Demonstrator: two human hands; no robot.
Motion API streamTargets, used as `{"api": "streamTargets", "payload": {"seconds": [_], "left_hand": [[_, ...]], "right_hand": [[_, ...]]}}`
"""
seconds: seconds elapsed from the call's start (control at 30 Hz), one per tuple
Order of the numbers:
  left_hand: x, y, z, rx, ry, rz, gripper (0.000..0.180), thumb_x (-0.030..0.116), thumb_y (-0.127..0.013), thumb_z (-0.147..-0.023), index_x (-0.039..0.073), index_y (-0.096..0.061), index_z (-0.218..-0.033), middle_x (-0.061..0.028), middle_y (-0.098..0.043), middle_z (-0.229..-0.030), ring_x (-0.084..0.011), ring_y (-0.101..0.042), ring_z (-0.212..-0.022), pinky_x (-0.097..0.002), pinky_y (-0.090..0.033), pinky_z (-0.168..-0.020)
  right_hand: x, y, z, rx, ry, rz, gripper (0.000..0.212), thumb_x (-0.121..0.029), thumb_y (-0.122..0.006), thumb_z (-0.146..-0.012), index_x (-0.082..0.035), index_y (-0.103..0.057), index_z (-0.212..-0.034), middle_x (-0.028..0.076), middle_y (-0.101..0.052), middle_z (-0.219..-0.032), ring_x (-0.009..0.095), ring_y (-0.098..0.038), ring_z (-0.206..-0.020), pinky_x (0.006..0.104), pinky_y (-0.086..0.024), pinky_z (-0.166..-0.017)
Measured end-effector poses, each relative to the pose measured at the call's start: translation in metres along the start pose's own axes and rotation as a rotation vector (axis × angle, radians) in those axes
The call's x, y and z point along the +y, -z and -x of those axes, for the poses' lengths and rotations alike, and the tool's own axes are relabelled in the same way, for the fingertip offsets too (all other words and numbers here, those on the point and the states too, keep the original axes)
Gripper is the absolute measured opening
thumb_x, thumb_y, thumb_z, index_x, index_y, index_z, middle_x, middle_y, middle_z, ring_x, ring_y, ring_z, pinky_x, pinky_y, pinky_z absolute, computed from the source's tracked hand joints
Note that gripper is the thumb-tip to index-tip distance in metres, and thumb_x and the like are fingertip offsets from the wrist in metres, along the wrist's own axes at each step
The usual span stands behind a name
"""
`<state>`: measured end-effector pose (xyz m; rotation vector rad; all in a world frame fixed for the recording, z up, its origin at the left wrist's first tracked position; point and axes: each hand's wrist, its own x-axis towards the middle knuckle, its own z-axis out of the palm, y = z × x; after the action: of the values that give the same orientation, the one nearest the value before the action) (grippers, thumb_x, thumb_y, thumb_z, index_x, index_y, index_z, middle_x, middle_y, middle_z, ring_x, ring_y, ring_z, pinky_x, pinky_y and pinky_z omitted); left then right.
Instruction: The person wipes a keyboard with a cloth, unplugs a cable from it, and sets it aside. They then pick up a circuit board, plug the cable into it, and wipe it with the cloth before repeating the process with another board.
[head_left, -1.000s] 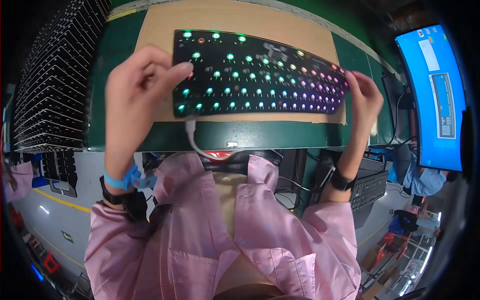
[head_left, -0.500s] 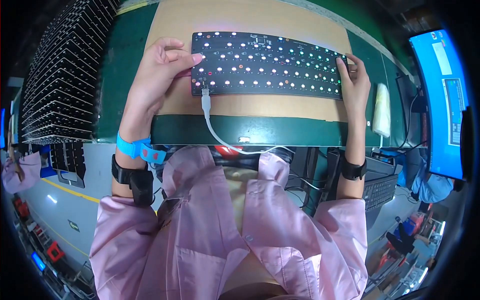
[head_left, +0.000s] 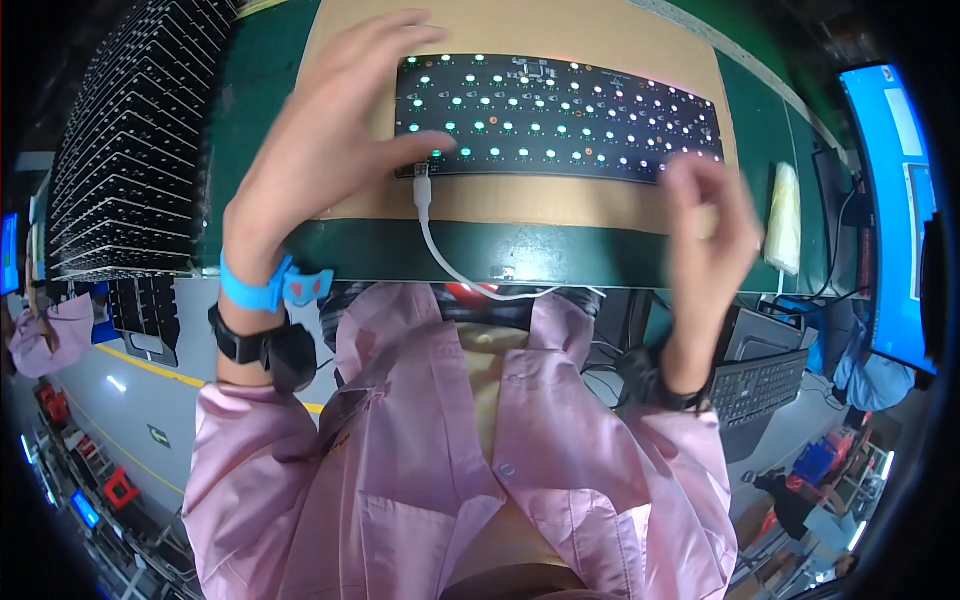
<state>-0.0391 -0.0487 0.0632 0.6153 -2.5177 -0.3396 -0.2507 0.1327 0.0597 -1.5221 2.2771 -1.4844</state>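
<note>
Long black bare keyboard circuit board (head_left: 560, 118), lit with small coloured lights, flat on tan mat atop green desk (head_left: 250, 120); thin, stiff, light, likely fragile, best gripped by short ends; left hand (head_left: 325, 150) spread, thumb touching near-left corner beside white cable (head_left: 440, 250); right hand (head_left: 705, 235) blurred, loosely curled, holding nothing.

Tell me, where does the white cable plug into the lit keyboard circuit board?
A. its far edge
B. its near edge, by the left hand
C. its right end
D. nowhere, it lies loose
B: the white cable enters the circuit board at its near edge, beside the left hand.
</note>
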Motion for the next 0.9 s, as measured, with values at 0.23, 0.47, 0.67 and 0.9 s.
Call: {"api": "streamTargets", "payload": {"seconds": [0.23,0.47,0.67,0.9], "left_hand": [[0.018,-0.031,-0.040,-0.393,-0.125,-0.059,0.093,0.022,-0.081,-0.049,0.005,-0.041,-0.132,-0.0179,-0.049,-0.125,-0.0341,-0.047,-0.115,-0.0384,-0.039,-0.097],[0.046,-0.011,-0.044,-0.117,-0.227,-0.193,0.088,0.026,-0.081,-0.050,0.005,-0.046,-0.128,-0.0171,-0.053,-0.119,-0.0344,-0.051,-0.109,-0.0388,-0.042,-0.092],[0.061,0.007,-0.054,-0.039,-0.245,-0.273,0.095,0.039,-0.077,-0.051,-0.001,-0.039,-0.130,-0.0193,-0.046,-0.108,-0.0333,-0.046,-0.100,-0.0402,-0.035,-0.090],[0.067,0.011,-0.052,-0.115,-0.268,-0.142,0.097,0.029,-0.077,-0.046,0.000,-0.040,-0.131,-0.0173,-0.046,-0.113,-0.0336,-0.045,-0.104,-0.0403,-0.034,-0.091]], "right_hand": [[-0.044,-0.069,0.048,-0.527,0.030,-0.086,0.033,-0.029,-0.069,-0.076,0.002,-0.061,-0.083,0.016,-0.061,-0.074,0.033,-0.061,-0.062,0.0397,-0.048,-0.055],[-0.048,-0.069,0.035,-0.562,-0.157,-0.384,0.027,-0.023,-0.066,-0.083,0.003,-0.059,-0.084,0.009,-0.056,-0.057,0.016,-0.054,-0.049,0.0279,-0.041,-0.046],[-0.053,-0.073,0.035,-0.575,-0.386,-0.840,0.020,-0.016,-0.052,-0.092,0.003,-0.058,-0.086,0.002,-0.047,-0.052,0.007,-0.039,-0.044,0.0251,-0.032,-0.043],[-0.060,-0.080,0.043,-0.378,-0.153,-0.620,0.020,-0.014,-0.049,-0.093,0.001,-0.057,-0.083,0.000,-0.042,-0.051,0.006,-0.037,-0.046,0.0249,-0.029,-0.044]]}}
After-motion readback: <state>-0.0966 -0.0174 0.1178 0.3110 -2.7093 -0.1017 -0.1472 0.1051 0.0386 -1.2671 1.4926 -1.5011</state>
